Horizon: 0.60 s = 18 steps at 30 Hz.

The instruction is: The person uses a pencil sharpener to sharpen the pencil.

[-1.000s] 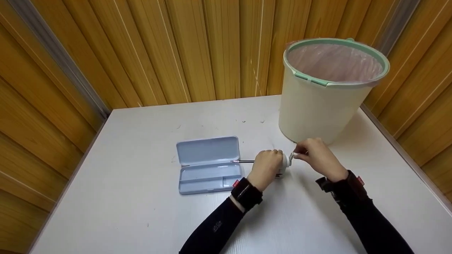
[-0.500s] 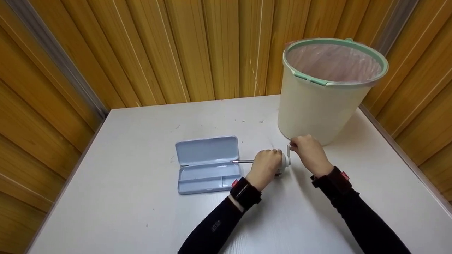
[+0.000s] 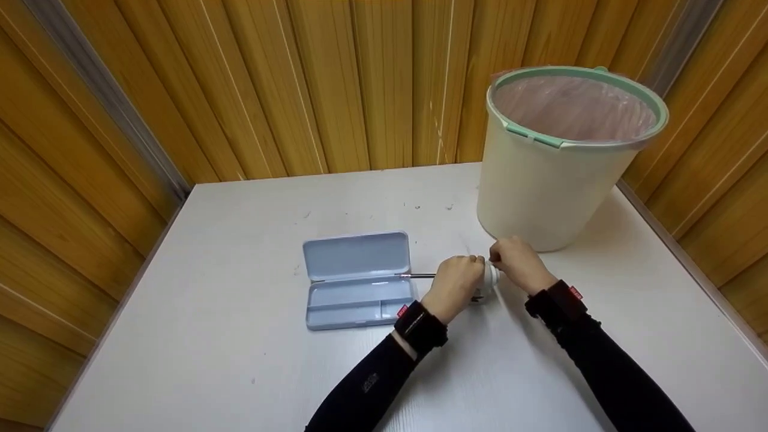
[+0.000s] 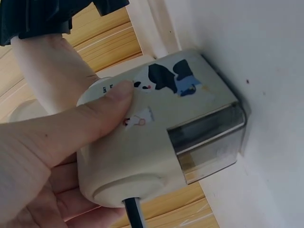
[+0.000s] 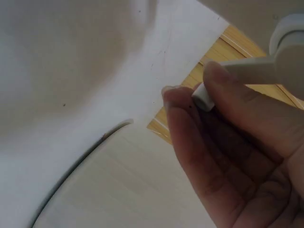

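A cream crank pencil sharpener (image 4: 152, 166) with panda stickers and a clear shavings drawer (image 4: 209, 142) stands on the white table. My left hand (image 3: 453, 287) grips its body, the thumb lying across the stickered face in the left wrist view. A dark pencil (image 4: 134, 214) sticks out of the sharpener's hole, its other end reaching toward the blue pencil case (image 3: 357, 257). At the sharpener's far side, my right hand (image 3: 521, 264) pinches the small white knob (image 5: 203, 99) of the crank arm (image 5: 254, 70) between thumb and fingers. The pencil's tip is hidden inside.
The pencil case lies with its lid raised, its compartments facing up, left of my left hand. A tall cream bin (image 3: 534, 192) with a green rim and pink liner stands behind my right hand. Wood-panelled walls (image 3: 264, 90) border the table (image 3: 210, 300).
My right hand has moved left with the crank knob and dipped slightly, after rising earlier; the crank has turned. My left hand, the sharpener and the case stay put.
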### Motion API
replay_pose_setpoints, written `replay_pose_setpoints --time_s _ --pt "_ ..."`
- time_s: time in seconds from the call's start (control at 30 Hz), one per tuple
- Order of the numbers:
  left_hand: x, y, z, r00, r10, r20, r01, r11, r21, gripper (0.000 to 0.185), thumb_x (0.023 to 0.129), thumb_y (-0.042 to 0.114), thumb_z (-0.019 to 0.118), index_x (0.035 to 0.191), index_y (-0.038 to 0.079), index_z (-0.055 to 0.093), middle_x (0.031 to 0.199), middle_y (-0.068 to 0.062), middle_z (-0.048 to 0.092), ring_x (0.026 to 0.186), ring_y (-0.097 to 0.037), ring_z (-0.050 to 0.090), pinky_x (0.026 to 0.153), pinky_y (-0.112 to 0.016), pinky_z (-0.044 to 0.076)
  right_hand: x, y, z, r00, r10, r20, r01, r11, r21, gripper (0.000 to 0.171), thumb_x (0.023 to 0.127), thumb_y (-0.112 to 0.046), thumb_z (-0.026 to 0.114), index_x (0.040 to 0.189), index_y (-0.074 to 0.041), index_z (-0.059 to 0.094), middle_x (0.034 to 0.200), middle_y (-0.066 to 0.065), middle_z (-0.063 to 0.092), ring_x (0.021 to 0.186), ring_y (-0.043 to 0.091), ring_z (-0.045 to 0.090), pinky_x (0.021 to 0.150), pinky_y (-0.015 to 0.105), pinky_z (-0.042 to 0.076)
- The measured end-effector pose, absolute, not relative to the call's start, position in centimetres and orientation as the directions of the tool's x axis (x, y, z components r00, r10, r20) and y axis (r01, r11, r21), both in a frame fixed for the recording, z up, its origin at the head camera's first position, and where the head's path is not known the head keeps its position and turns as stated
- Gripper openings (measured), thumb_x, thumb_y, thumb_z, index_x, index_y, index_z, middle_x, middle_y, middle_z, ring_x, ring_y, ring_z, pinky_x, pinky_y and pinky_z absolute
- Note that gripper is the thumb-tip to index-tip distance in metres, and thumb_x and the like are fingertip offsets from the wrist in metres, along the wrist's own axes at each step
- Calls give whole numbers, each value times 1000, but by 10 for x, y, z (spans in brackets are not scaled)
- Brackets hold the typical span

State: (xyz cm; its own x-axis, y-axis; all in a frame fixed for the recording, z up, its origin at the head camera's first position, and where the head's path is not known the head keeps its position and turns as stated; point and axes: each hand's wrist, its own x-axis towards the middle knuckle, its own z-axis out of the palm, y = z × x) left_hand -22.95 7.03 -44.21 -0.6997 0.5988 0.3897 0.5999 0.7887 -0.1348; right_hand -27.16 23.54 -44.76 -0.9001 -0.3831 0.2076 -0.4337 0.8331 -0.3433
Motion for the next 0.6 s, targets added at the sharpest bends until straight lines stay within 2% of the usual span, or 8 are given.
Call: replay_pose_setpoints --time_s 0.17,0.3,0.43,0.6 --pt "-229 71 -441 -694 604 392 608 783 -128 14 82 6 72 94 12 72 84 2 72 70 -13 69 60 -24 55 -273 238 -451 -896 -410 171 -444 812 -380 13 74 9 71 65 0 66 63 7 63 58 16 50 56 28 42" --pt "-230 69 -441 -702 603 379 618 780 -97 13 82 5 71 94 10 72 84 0 72 71 -14 69 60 -25 56 -273 236 -453 -903 -412 118 -422 807 -413 20 73 10 64 58 -3 63 55 -4 49 54 10 39 51 22 32" --pt "-231 69 -442 -703 604 375 625 777 -81 15 82 5 71 95 9 71 85 0 73 71 -15 70 60 -26 56 -271 235 -454 -903 -416 108 -421 807 -413 25 72 11 60 54 -6 58 56 -9 38 52 9 33 49 21 27" --pt "-230 68 -442 -706 601 375 622 779 -78 16 80 6 73 95 9 71 85 0 73 72 -15 70 61 -27 56 -267 234 -455 -888 -435 150 -458 805 -377 23 66 12 61 53 -6 56 57 -7 41 54 10 33 49 23 28"
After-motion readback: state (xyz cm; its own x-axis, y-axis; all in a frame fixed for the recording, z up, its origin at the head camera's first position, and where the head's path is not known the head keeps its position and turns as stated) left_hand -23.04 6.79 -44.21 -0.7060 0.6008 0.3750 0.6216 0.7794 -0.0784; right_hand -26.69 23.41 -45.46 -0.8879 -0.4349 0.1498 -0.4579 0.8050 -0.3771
